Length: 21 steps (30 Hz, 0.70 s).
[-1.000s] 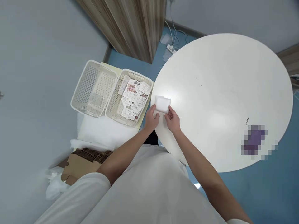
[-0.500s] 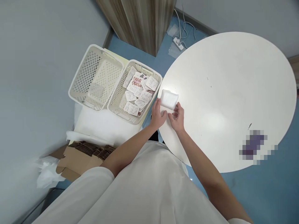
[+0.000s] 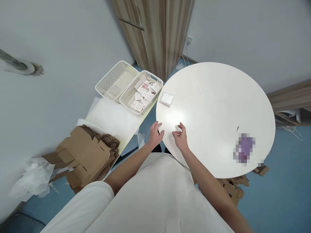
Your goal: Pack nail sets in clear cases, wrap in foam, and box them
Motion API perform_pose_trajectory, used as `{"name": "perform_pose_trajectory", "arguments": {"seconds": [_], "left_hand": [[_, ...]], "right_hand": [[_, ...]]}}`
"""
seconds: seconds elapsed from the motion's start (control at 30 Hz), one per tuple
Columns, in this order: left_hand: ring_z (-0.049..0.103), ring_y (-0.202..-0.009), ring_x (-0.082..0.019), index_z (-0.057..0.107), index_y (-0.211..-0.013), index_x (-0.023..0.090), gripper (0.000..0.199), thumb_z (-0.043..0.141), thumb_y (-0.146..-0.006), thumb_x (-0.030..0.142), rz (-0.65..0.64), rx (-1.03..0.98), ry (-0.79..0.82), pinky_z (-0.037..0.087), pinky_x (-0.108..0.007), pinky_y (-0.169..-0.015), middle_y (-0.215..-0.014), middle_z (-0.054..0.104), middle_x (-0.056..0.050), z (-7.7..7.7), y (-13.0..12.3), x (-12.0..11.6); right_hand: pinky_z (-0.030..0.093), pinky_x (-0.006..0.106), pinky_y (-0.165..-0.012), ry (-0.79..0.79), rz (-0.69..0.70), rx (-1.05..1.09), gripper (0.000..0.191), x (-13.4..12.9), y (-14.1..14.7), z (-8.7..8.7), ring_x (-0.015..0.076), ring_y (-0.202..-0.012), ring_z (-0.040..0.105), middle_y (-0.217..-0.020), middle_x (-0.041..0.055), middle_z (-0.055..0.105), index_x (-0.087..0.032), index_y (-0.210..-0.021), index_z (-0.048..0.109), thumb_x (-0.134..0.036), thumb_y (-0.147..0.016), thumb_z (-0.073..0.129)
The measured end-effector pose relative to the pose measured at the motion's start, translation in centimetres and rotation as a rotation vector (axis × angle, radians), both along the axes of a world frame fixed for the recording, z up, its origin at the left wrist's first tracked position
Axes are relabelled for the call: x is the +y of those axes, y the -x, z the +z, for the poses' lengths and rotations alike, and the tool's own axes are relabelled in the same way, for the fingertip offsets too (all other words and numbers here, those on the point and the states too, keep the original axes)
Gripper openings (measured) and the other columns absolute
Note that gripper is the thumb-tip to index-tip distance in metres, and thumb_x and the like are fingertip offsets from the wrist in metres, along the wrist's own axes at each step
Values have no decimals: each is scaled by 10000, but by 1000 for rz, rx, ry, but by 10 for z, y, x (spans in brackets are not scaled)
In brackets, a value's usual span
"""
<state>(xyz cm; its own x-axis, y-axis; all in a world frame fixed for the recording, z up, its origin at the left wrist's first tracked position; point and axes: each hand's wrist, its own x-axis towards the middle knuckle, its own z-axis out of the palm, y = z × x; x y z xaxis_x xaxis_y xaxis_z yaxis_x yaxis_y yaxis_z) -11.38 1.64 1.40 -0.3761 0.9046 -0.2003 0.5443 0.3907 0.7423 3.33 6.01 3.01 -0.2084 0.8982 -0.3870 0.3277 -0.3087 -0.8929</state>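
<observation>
A: Take the head view, the only one. What are the surfaces like?

B: The table (image 3: 218, 97) has a smooth white top with a curved edge, a bright sheen near the hands and a few dark specks. The packet (image 3: 167, 98) on it is white too, flat and roughly rectangular, with softly rounded edges.

A: And off to the left?

B: Two pale plastic baskets with perforated walls, side by side. The nearer basket (image 3: 127, 95) holds a loose heap of printed cards (image 3: 146, 94); the farther basket (image 3: 109, 77) has a pale flat piece inside. Closer to the person come smooth white sheeting (image 3: 114, 113) and a stack of brown cut cardboard (image 3: 82, 152).

A: Anything on the table's right?

B: A purple thing (image 3: 245, 147), too pixelated to make out.

A: Where is the packet relative to the fingers?

B: Just beyond them, lying on the tabletop by the rim on the basket side. Bare table shows between it and both sets of fingertips.

A: So how are the fingers?

B: On the left hand (image 3: 155, 134) they're loosely bent and parted, thumb away from the index finger, with nothing in the grasp. The right hand (image 3: 180, 137) has its index finger raised, the others curled in, the thumb held off from the index; it's empty-handed as well. I can't tell if either one brushes the table.
</observation>
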Motion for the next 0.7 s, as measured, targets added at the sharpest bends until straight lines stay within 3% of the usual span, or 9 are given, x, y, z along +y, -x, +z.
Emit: {"name": "perform_pose_trajectory", "arguments": {"seconds": [0.13,0.27,0.5,0.7], "left_hand": [[378,-1188,-242,526,-1074,219,292,502,-785,253,60,4,-12,373,-426,-950,-1255,432,-77,9,-6,-36],[406,-1167,-233,545,-1050,229,277,521,-776,254,177,61,-64,378,-410,-946,-1230,457,-68,16,10,-69],[428,-1143,-244,565,-1019,206,265,529,-760,249,437,191,-94,357,-431,-961,-1186,482,-91,19,70,-146],[414,-1147,-257,527,-1094,201,335,506,-768,274,629,319,-59,347,-443,-955,-1198,475,-103,25,131,-232]], "right_hand": [[488,309,-706,6,57,28,564,-18,-5,3,112,-719,531,-1212,100,444,-234,-1270,330,-331,-742,505],[475,308,-684,29,233,80,392,-27,12,3,109,-677,531,-1059,72,551,-198,-1107,499,-341,-742,509],[470,281,-646,4,633,46,307,-52,71,8,117,-690,549,-913,39,601,-193,-1001,563,-352,-744,509],[455,282,-692,-200,1019,-125,322,-80,153,14,130,-759,565,-982,49,604,-197,-1051,547,-317,-753,527]]}}
